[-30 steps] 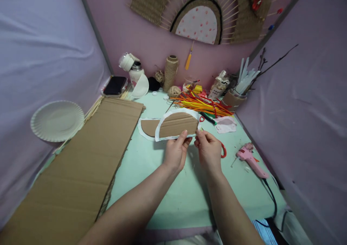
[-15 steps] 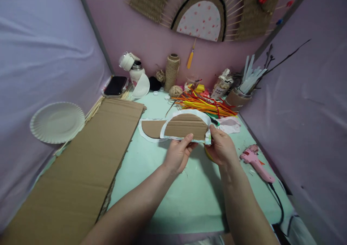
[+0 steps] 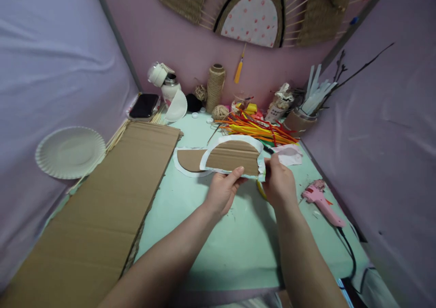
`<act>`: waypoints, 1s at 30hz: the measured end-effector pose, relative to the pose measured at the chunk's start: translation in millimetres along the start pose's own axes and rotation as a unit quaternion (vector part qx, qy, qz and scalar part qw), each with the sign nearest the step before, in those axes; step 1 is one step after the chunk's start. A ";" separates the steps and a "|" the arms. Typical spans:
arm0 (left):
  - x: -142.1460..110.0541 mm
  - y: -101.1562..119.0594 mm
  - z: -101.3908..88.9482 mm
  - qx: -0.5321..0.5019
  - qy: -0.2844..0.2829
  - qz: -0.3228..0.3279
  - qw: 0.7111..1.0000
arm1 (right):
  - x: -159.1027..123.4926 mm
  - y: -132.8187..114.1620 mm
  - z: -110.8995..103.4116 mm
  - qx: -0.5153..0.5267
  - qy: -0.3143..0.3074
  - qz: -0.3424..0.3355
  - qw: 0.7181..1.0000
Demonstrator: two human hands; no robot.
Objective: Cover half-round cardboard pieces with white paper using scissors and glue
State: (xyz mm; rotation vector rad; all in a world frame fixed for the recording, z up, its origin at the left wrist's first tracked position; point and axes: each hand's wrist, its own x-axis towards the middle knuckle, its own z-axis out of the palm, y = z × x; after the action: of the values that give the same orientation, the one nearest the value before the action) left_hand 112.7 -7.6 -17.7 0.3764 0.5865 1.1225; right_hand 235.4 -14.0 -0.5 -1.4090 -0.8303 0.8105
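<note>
A cardboard half-circle [image 3: 231, 157] with a white border folded over its edges is held up above the table, brown side facing me. My left hand [image 3: 221, 192] grips its straight lower edge, thumb on top and fingers underneath. At the right corner, my right hand [image 3: 281, 183] has its fingers closed on the crinkled white border. Behind and to the left lies a second cardboard half-circle [image 3: 190, 160], also on a white backing and partly covered by the first. A yellow curved thing [image 3: 260, 191] shows beside my right hand, mostly hidden.
A long cardboard sheet [image 3: 102, 199] covers the table's left side, near a paper plate [image 3: 71, 152]. Colourful strips [image 3: 255, 128], a twine spool [image 3: 215, 87] and a jar of glue sticks [image 3: 299, 121] stand behind. On the right lies a pink glue gun [image 3: 323, 206] with a black cord.
My right hand has turned slightly at the right corner, its fingers now closer together along the border. The left hand keeps its hold; the view has shifted a little.
</note>
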 end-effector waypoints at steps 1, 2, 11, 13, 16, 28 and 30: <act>0.3 0.3 -0.5 -0.002 -0.009 -0.012 1.000 | 3.1 -0.1 -0.9 0.051 -0.027 0.064 0.996; 0.6 0.4 -1.1 -0.001 -0.016 -0.022 1.000 | 5.6 -0.3 -1.7 0.093 -0.052 0.113 0.988; 2.7 1.6 -4.3 0.052 -0.056 -0.036 0.996 | 3.7 1.5 -14.6 0.107 -0.086 0.093 0.986; 3.3 1.7 -5.0 0.059 -0.053 -0.027 0.996 | 1.8 1.2 -17.2 0.025 -0.059 0.004 0.998; 3.9 1.4 -5.2 0.067 -0.035 -0.014 0.997 | -1.5 -2.2 -17.3 -0.131 -0.024 -0.153 0.979; 4.8 1.9 -3.9 0.102 -0.010 0.007 0.995 | -1.0 9.1 -15.9 -0.123 -0.045 -0.085 0.988; 4.9 1.4 -4.3 0.111 -0.001 0.018 0.994 | -2.9 6.7 -13.1 -0.160 -0.029 -0.145 0.976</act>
State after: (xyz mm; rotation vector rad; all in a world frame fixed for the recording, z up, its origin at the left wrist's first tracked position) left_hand 110.5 -2.6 -21.6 0.5813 0.7074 1.0932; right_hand 245.5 -22.9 -7.2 -1.5016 -1.2198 0.5099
